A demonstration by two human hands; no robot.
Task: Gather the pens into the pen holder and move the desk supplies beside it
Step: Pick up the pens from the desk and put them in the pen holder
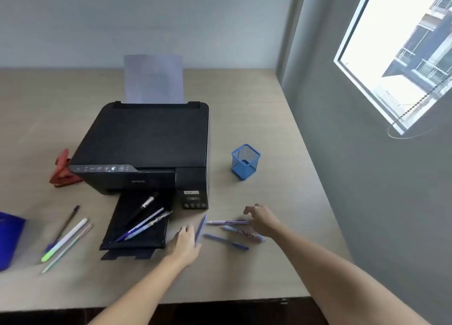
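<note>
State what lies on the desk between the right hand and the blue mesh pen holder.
Nothing: in the head view, only bare desk separates the right hand from the pen holder. The pens lie nearer the person.

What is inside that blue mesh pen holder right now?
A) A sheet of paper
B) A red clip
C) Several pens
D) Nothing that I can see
D: the pen holder stands with no pens sticking out of it, while the pens lie elsewhere, some on the printer tray and some on the desk by the right hand.
</note>
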